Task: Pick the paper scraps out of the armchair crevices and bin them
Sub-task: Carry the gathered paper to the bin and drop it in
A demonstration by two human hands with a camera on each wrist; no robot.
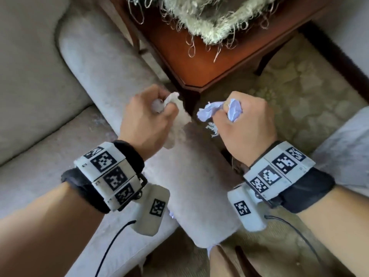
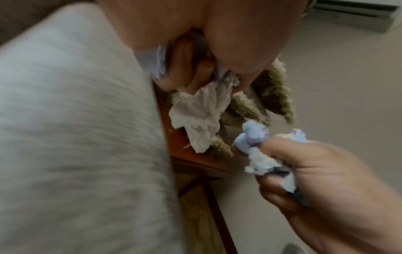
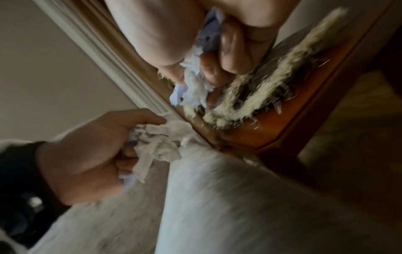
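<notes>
Head view looks down on two hands held as fists above the pale armchair arm (image 1: 191, 176). To the left lies the seat cushion (image 1: 40, 124), and beyond the arm stands a wooden side table (image 1: 199, 62) with a fringed cloth (image 1: 209, 17) draped over its top; the table corner sits just beside the arm, close in front of both fists. A patterned rug (image 1: 299, 92) covers the floor to the right. The left hand (image 1: 145, 120) has its fingers curled tight round a crumpled white paper scrap (image 1: 171, 98), which sticks out past the knuckles over the arm. The right hand (image 1: 247, 122) squeezes a bluish-white wad of paper (image 1: 211, 112), its torn ends poking out on the thumb side. From the left wrist camera, that white scrap hangs down below the curled fingers (image 2: 185, 68) in front of the table edge. No bin shows in any view, so the only paper seen is the two clumps, one per fist; whether each is one scrap or several, I cannot tell. Each wrist carries one marked white band.
</notes>
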